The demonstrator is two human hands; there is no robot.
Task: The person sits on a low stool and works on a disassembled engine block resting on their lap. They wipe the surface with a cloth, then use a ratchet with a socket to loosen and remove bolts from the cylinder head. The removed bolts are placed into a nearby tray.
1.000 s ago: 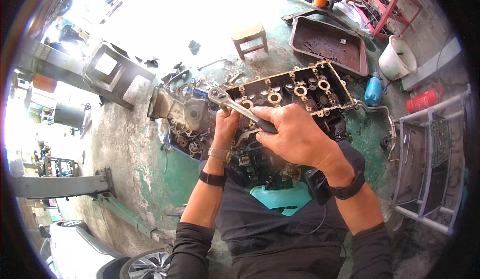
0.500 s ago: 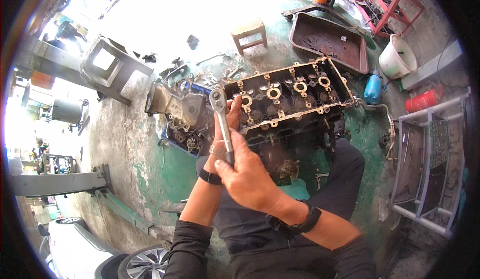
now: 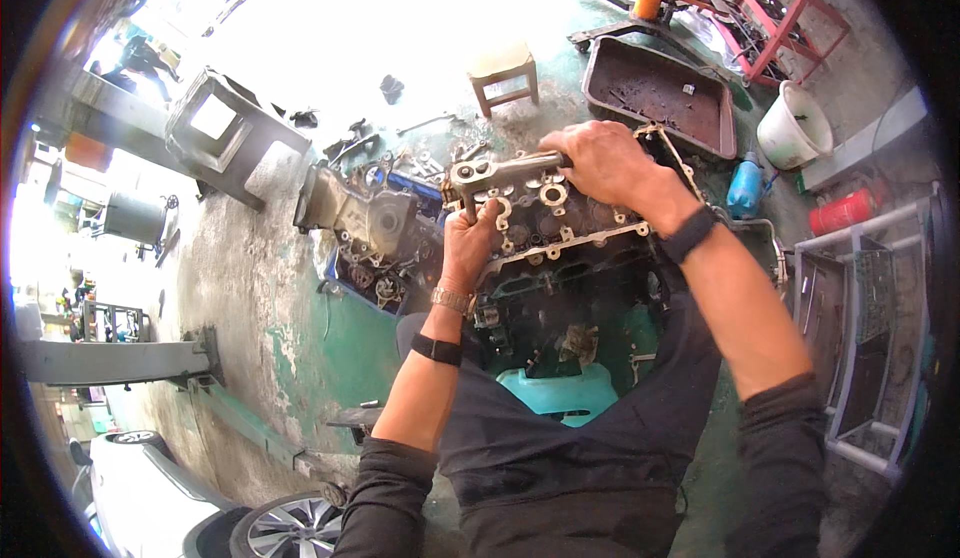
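A ratchet wrench lies across the far left part of an open engine cylinder head, its handle pointing right. My right hand is closed round the end of that handle. Below the ratchet's head a short socket extension runs down to my left hand, whose fingers and thumb are closed about it. The extension's lower end is hidden by the hand. Several pale round openings line the cylinder head, and my right hand covers part of its far side.
Left of the engine, a metal engine cover rests by a blue tray of parts. Beyond stand a wooden stool and a brown drip tray. To the right are a blue bottle, a white bucket and a grey rack.
My right hand has moved away from me and to the right, swinging the ratchet handle from pointing toward me to pointing right. My left hand stays near the ratchet's head.
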